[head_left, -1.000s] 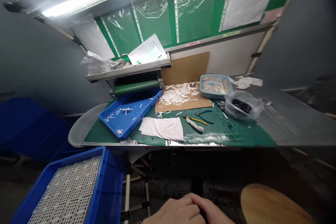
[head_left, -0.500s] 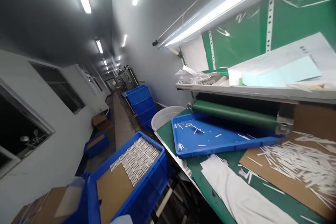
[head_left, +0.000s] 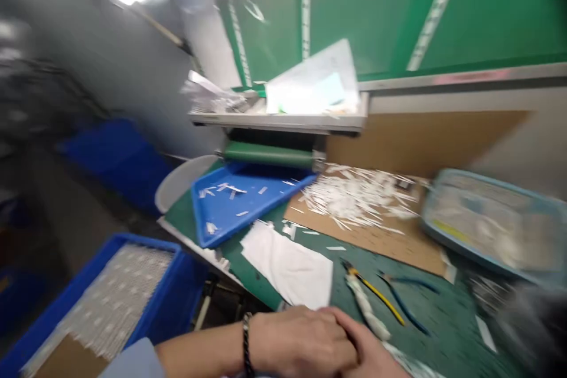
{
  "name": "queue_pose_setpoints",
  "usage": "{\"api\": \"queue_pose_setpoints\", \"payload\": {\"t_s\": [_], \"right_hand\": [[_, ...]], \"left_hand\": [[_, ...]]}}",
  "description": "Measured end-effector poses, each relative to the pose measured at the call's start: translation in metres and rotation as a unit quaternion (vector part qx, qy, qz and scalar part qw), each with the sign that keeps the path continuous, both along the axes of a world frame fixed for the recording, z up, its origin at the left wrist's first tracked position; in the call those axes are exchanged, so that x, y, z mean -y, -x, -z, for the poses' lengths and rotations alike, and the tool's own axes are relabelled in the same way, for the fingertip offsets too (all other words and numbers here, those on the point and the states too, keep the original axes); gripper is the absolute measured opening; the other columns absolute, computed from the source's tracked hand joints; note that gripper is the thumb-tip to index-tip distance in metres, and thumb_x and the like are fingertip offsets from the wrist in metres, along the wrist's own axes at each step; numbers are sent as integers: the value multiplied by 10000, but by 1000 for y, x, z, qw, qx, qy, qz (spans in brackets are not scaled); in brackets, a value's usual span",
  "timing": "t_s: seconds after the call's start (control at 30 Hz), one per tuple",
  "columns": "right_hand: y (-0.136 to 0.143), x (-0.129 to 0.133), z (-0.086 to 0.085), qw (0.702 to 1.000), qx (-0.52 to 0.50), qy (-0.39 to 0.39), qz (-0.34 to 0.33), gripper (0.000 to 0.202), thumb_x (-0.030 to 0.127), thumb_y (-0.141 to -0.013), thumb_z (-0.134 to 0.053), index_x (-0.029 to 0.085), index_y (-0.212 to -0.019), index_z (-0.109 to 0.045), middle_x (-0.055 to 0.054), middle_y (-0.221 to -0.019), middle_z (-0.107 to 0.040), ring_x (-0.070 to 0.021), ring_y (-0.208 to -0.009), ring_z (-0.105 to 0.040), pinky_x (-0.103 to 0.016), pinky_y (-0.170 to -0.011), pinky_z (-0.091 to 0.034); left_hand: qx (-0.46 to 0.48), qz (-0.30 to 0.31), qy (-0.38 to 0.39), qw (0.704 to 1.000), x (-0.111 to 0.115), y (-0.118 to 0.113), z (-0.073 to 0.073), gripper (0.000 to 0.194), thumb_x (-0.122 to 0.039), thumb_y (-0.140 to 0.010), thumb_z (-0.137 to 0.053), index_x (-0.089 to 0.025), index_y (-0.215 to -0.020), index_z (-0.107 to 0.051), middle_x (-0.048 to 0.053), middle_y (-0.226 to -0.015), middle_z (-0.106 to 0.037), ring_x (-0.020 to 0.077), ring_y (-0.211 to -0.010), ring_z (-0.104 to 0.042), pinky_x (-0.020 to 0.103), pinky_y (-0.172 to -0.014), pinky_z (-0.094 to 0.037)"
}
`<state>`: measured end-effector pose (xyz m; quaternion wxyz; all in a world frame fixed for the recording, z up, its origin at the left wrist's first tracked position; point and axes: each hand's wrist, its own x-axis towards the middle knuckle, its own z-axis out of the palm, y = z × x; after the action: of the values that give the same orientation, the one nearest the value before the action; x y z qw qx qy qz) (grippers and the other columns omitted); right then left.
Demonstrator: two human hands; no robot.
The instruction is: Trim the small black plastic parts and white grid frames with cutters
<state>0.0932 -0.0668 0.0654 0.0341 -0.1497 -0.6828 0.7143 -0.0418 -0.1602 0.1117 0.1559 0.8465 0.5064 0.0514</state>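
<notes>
Two pairs of pliers (head_left: 375,291), one cloth (head_left: 295,266), one tray (head_left: 225,207) and one tub (head_left: 469,252) lie on the surface (head_left: 454,319); one crate (head_left: 177,295), near left.

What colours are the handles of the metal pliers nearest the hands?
One yellow handle, one white-wrapped handle; best seen in the head view.

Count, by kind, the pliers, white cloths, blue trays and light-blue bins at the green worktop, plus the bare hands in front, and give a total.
Pliers: 2 (yellow-handled pair, blue-handled pair)
White cloth: 1
Blue tray: 1
Light-blue bin: 1
Bare hands: 2 (left hand, right hand)
Total: 7
</notes>
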Motion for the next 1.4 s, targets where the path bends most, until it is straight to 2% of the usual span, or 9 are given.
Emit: {"api": "queue_pose_setpoints", "payload": {"t_s": [0.07, 0.17, 0.27, 0.37, 0.63, 0.83, 1.0, 1.23, 1.4], "right_hand": [[-4, -5, -9, 998, 1, 34, 54, 440, 80, -638, -605, 226, -1051, -637, -21, -1010, -674, -250, -1020, -611, -342, -884, -493], [2, -12, -23, 982, -9, 68, 177, 328, 186, -726, -630, 182, -1053, -604, -32, -950, -647, -187, -914, -600, -305, -821, -478], [15, -10, -33, 952, -14, 83, 296, 352, 316, -790, -664, 180, -1097, -560, -16, -855, -610, -136, -787, -558, -275, -734, -461], [31, 0, -40, 933, -34, 93, 345, 386, 338, -798, -686, 200, -1125, -533, -3, -849, -594, -121, -779, -547, -262, -723, -458], [60, 5, -46, 924, -36, 38, 380, 363, 289, -817, -654, 213, -1142, -514, -4, -856, -596, -135, -809, -581, -291, -776, -497], [54, -9, -43, 933, -31, -42, 357, 322, 241, -853, -588, 221, -1165, -512, -12, -877, -606, -144, -847, -582, -307, -815, -500], [48, -12, -37, 939, -43, -51, 337, 323, 186, -857, -553, 230, -1175, -514, 0, -876, -610, -132, -840, -581, -289, -811, -488], [42, -8, -34, 948, -40, 9, 315, 322, 178, -819, -557, 220, -1138, -532, 9, -862, -597, -124, -836, -584, -289, -818, -491], [40, -2, -39, 945, -41, 56, 318, 321, 198, -790, -588, 203, -1107, -537, 7, -845, -605, -122, -823, -593, -288, -809, -491]], "left_hand": [[60, 39, -23, 997, -20, 16, 1, 137, -157, -785, -544, -156, -920, -570, 61, -895, -647, 183, -833, -603, 259, -649, -502], [207, -38, -46, 977, -36, 39, -4, 225, -68, -787, -475, -173, -970, -553, 47, -893, -631, 147, -815, -586, 256, -720, -495], [309, -134, -54, 940, -40, 62, -13, 199, -72, -822, -463, -174, -969, -550, 39, -856, -601, 119, -716, -548, 243, -647, -479], [355, -114, -69, 925, -41, 78, -18, 166, -82, -823, -503, -166, -954, -561, 42, -849, -590, 105, -674, -527, 230, -597, -465], [325, -68, -161, 929, -49, 92, -15, 187, -31, -785, -501, -145, -910, -582, 43, -760, -582, 116, -663, -538, 222, -550, -446], [204, -87, -247, 943, -51, 82, -15, 144, -42, -796, -545, -137, -899, -581, 48, -752, -603, 135, -682, -570, 240, -597, -462], [88, -107, -291, 947, -49, 69, -11, 74, -89, -837, -540, -155, -808, -557, 29, -679, -566, 134, -603, -522, 247, -518, -369], [63, -111, -245, 961, -43, 58, -6, 149, -128, -884, -462, -167, -745, -502, 22, -661, -507, 130, -588, -461, 247, -503, -333], [166, -129, -195, 958, -41, 60, -6, 131, -78, -860, -437, -167, -776, -482, 17, -698, -509, 118, -619, -475, 234, -528, -370]]}}
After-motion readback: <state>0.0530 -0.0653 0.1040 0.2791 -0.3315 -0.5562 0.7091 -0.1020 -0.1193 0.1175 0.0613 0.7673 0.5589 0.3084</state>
